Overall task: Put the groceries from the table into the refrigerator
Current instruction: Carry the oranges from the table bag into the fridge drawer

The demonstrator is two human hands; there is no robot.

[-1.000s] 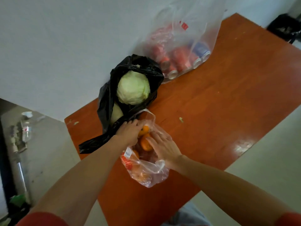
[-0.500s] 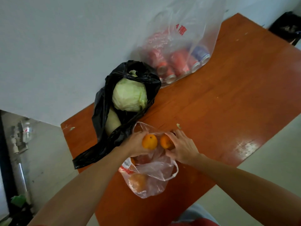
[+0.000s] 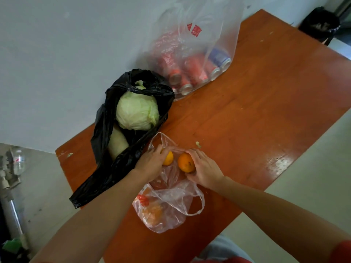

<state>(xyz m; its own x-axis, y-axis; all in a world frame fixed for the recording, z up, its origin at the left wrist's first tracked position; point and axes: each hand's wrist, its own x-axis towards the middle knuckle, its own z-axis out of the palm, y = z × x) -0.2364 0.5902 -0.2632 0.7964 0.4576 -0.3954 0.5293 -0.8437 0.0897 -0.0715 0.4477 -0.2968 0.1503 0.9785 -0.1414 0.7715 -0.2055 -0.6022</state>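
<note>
A clear plastic bag [image 3: 171, 207] lies on the reddish wooden table [image 3: 256, 114], with at least one orange still inside. My left hand [image 3: 152, 163] grips one orange [image 3: 168, 158] just above the bag's mouth. My right hand [image 3: 204, 168] grips a second orange [image 3: 186, 162] beside it. A black bag [image 3: 106, 141] to the left holds a pale green cabbage [image 3: 136, 112] and another pale vegetable [image 3: 117, 144]. A large clear bag [image 3: 195, 46] at the back holds several drink cans [image 3: 193, 73].
The table stands against a white wall [image 3: 66, 54]. A dark bag [image 3: 321, 24] sits on the floor past the table's far right corner. A plastic bottle [image 3: 19, 161] and metal pipes are on the floor at left. Pale floor runs along the table's right edge.
Both hands reached into the clear bag, each took an orange and lifted it out. The view has shifted so the table sits lower in frame.
</note>
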